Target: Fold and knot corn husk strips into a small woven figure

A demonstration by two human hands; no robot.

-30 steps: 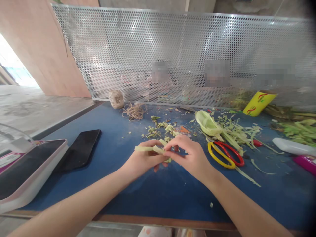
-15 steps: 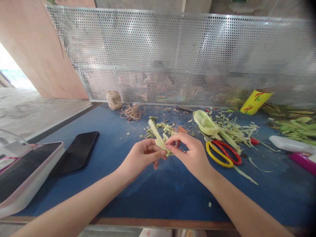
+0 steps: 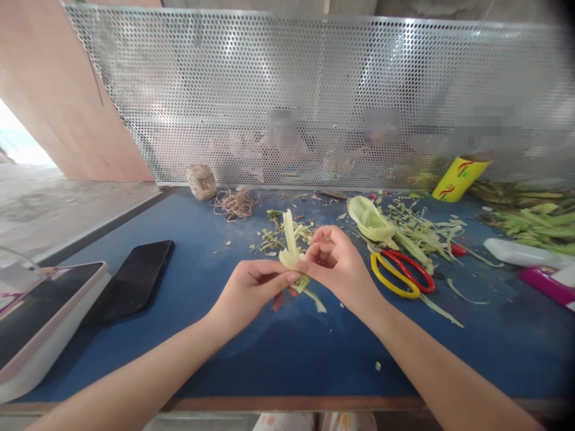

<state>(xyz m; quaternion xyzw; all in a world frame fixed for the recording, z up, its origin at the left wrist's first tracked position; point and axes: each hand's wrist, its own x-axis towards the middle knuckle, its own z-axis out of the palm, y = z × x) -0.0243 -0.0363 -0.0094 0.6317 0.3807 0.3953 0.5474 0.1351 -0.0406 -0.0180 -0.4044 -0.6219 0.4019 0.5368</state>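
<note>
Pale green leaf strips, husk-like, are bunched in front of me above the blue table. My left hand is closed on the bunch, pinching its lower part between thumb and fingers. The thumb of my right hand presses on the same bunch, its fingers curled above. One strip stands upright from the pinch, and a thin end hangs down to the right. Just behind lie small green cuttings. Scissors with one yellow and one red handle rest to the right of my right hand, their blades hidden under leaf scraps.
A black phone and a white-edged tray-like thing lie at left. Tangled twine and a pale roll sit behind. At right are a large leaf, shredded strips, a yellow tube and a white-and-purple object.
The held strip has turned more upright, and a thin end now hangs below. My right fingers have lifted and curled, its thumb staying at the bunch. The view has shifted slightly.
</note>
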